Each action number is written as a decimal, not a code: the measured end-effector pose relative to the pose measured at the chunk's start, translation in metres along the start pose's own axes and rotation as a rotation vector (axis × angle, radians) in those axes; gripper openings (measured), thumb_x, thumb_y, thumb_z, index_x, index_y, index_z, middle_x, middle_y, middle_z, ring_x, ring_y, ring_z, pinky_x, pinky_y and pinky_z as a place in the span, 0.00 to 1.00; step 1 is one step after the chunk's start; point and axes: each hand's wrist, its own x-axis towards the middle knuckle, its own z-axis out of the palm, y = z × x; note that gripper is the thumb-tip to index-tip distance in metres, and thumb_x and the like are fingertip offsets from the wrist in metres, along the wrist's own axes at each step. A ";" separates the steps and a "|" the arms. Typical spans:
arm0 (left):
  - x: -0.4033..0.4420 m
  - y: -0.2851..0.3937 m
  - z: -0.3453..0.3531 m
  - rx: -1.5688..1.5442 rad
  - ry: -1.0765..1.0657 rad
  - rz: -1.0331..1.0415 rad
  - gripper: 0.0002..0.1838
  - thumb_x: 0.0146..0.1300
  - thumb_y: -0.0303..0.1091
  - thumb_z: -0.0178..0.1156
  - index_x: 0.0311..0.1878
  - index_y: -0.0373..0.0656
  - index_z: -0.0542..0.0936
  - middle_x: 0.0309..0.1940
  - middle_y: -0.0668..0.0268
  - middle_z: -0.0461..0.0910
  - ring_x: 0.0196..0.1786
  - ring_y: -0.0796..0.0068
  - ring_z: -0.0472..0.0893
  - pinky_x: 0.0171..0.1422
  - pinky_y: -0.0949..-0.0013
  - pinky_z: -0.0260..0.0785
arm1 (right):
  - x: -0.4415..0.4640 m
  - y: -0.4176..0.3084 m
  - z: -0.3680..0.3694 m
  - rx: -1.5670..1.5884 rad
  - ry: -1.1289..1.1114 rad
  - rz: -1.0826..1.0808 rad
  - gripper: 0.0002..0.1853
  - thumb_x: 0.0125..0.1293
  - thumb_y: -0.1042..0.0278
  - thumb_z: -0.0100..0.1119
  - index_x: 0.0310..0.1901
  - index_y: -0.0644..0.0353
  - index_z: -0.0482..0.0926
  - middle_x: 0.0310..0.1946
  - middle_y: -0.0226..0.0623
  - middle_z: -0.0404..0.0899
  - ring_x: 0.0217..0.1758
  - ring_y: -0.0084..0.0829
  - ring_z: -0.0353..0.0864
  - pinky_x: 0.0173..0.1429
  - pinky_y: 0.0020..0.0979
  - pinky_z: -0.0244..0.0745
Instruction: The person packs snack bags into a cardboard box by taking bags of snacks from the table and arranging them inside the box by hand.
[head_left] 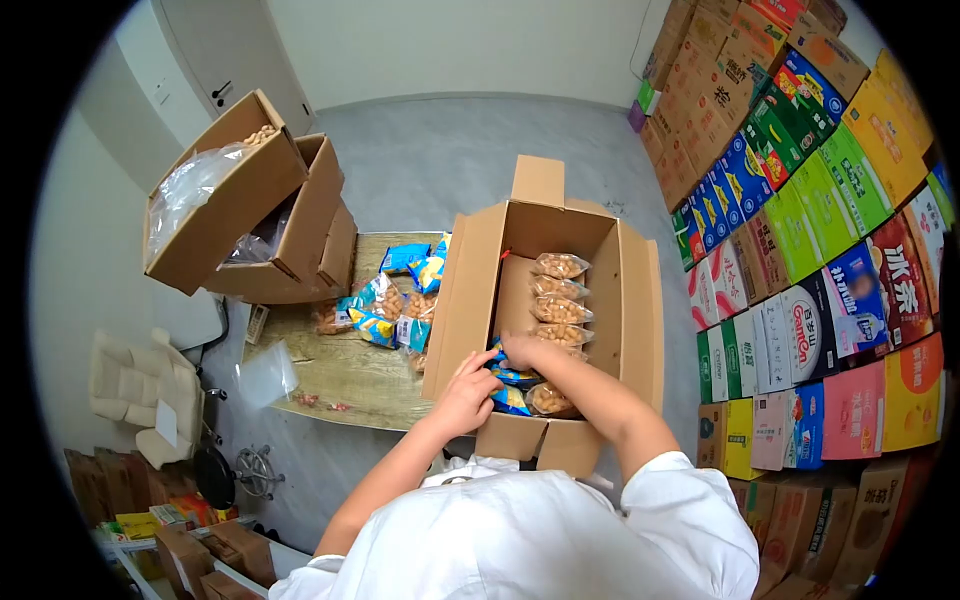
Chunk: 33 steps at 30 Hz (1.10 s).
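Observation:
An open cardboard box [521, 290] stands before me, its flaps folded outward. Clear bags of peanut-like snacks [561, 312] form a column inside it, along the right. Blue-and-yellow snack bags [511, 401] lie at the near left inside. My right hand [520, 350] reaches into the box over the right wall, its fingers closed at the edge of a blue bag and partly hidden. My left hand [467, 397] rests over the left flap, fingers stretched out, with the fingertips touching the blue packaging by my right hand. More snack bags [375, 328] are piled left of the box.
Everything stands on a wood-look table [300, 365]. Two stacked cartons [235, 215] with plastic-lined contents sit at its back left. A clear plastic bag [267, 374] overhangs the left edge. Stacked drink and snack cartons [800, 270] line the right wall. An office chair [135, 385] is at left.

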 end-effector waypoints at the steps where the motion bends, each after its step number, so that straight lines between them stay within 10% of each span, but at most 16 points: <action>1: 0.000 0.000 0.001 0.008 0.012 0.008 0.12 0.46 0.19 0.54 0.35 0.41 0.79 0.33 0.59 0.77 0.68 0.51 0.68 0.75 0.43 0.52 | 0.011 0.002 0.011 -0.059 -0.068 -0.009 0.41 0.58 0.52 0.68 0.64 0.74 0.63 0.61 0.59 0.70 0.66 0.51 0.70 0.68 0.41 0.66; 13: 0.028 0.006 0.000 0.099 0.052 -0.103 0.05 0.53 0.29 0.60 0.34 0.44 0.80 0.30 0.65 0.81 0.43 0.65 0.76 0.54 0.56 0.59 | -0.048 0.008 -0.036 0.254 -0.007 -0.053 0.43 0.58 0.50 0.65 0.68 0.67 0.59 0.64 0.62 0.65 0.68 0.54 0.66 0.71 0.40 0.63; 15: 0.028 0.009 0.009 0.169 0.052 -0.090 0.04 0.53 0.30 0.61 0.33 0.45 0.81 0.29 0.65 0.81 0.43 0.66 0.76 0.54 0.55 0.58 | -0.079 0.016 -0.050 0.248 0.619 -0.291 0.30 0.58 0.62 0.64 0.60 0.68 0.69 0.57 0.57 0.73 0.62 0.52 0.72 0.66 0.42 0.69; 18: 0.027 0.010 0.012 0.218 0.044 -0.105 0.04 0.54 0.32 0.62 0.32 0.45 0.81 0.28 0.66 0.80 0.43 0.67 0.76 0.55 0.53 0.58 | -0.150 0.012 -0.103 0.554 0.775 -0.115 0.13 0.58 0.73 0.61 0.46 0.63 0.81 0.43 0.45 0.80 0.48 0.44 0.80 0.57 0.39 0.74; 24: 0.023 0.002 0.014 0.221 0.076 -0.025 0.04 0.55 0.33 0.61 0.33 0.45 0.82 0.29 0.67 0.81 0.43 0.67 0.76 0.56 0.54 0.57 | -0.330 0.006 -0.176 0.448 1.764 -0.091 0.02 0.66 0.75 0.58 0.35 0.61 0.79 0.28 0.28 0.75 0.34 0.20 0.72 0.38 0.20 0.66; 27: 0.024 0.004 0.013 0.204 0.060 -0.052 0.04 0.54 0.31 0.62 0.33 0.45 0.82 0.29 0.67 0.81 0.43 0.67 0.76 0.56 0.53 0.57 | -0.413 0.014 -0.208 0.290 1.687 -0.729 0.07 0.66 0.66 0.56 0.38 0.62 0.75 0.37 0.36 0.73 0.43 0.35 0.69 0.53 0.37 0.64; 33: 0.025 0.002 0.017 0.198 0.094 -0.034 0.05 0.51 0.29 0.63 0.33 0.46 0.82 0.29 0.69 0.81 0.41 0.67 0.76 0.54 0.55 0.57 | -0.419 -0.012 -0.228 0.357 1.665 -0.762 0.08 0.64 0.67 0.57 0.42 0.57 0.72 0.42 0.36 0.69 0.47 0.36 0.65 0.56 0.41 0.58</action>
